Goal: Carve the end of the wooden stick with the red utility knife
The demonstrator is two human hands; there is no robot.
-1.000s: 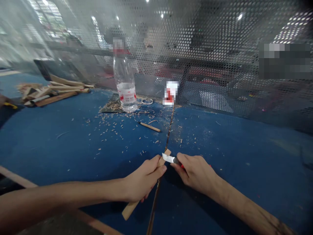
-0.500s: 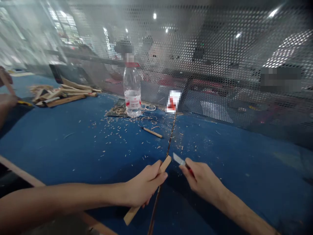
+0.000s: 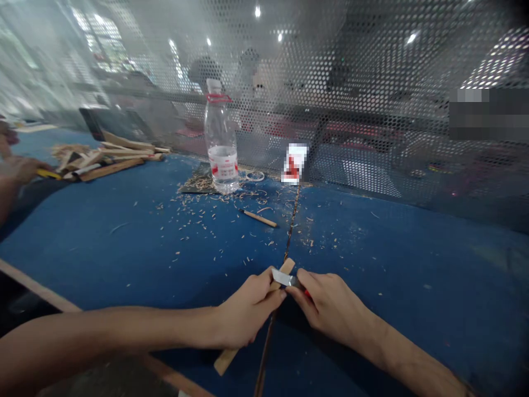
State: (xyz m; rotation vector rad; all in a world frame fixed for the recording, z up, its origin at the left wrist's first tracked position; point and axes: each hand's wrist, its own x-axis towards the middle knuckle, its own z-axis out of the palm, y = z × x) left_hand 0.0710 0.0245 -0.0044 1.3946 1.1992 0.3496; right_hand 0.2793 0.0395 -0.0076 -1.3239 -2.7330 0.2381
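Note:
My left hand (image 3: 248,311) is wrapped round a flat wooden strip (image 3: 226,361), whose far end sticks out past my thumb and whose near end shows below the palm. In my right hand (image 3: 326,303) is a utility knife (image 3: 285,278) with a red part on its handle. Its wide blade lies across the strip near the far end, close to my left thumb. A slim wooden-handled tool (image 3: 258,218) with a dark tip rests on the blue table (image 3: 144,242) beyond my hands, among pale wood shavings.
A clear plastic bottle (image 3: 223,143) stands by a dark board (image 3: 194,184) strewn with shavings. Wood pieces (image 3: 111,160) are piled at the back left, near another person's hand (image 3: 19,168) and a yellow tool (image 3: 48,174). A perforated metal screen (image 3: 372,110) borders the table's back.
My right hand has moved left, bringing the knife blade from beside the wooden strip onto it. My left hand keeps its hold. The other person's hand at the left has shifted slightly.

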